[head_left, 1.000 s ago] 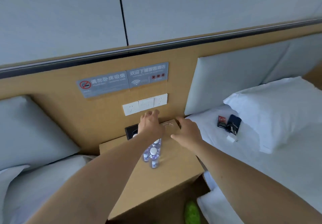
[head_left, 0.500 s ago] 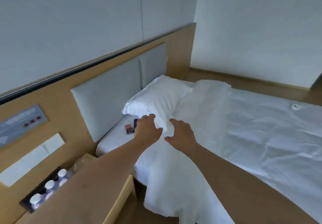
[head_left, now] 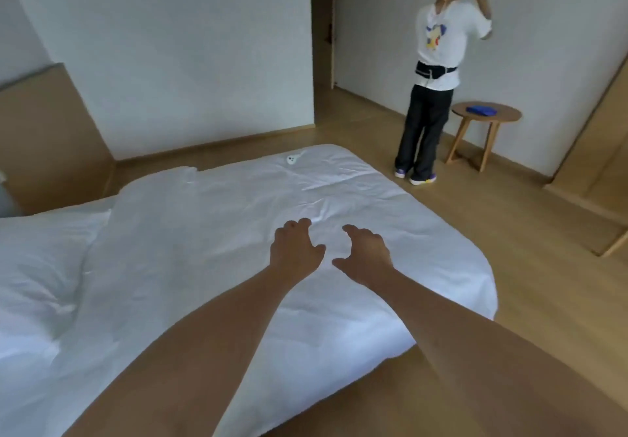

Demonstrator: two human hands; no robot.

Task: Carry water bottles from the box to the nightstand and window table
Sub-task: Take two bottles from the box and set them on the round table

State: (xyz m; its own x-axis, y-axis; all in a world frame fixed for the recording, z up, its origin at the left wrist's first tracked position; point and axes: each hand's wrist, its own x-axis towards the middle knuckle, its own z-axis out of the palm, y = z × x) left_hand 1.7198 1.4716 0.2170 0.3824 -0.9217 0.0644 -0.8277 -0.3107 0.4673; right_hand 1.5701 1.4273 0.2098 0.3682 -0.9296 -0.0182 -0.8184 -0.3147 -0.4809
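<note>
A rumpled white duvet-covered bed point(head_left: 238, 233) is lying beneath both hands, wooden floor point(head_left: 509, 250) spreading to their right. The left hand point(head_left: 295, 250) and right hand point(head_left: 365, 256) are hovering side by side, fingers loosely curled, holding nothing. No water bottles or readable writing are showing. Beyond them, a round wooden side table point(head_left: 486, 114) is standing by the white wall.

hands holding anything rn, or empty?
Empty. Left hand and right hand hover over the bed, fingers loosely curled, holding nothing.

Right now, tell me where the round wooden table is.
Head view, upper right: the round wooden table stands against the wall, beside the standing person, a blue object on top.
</note>
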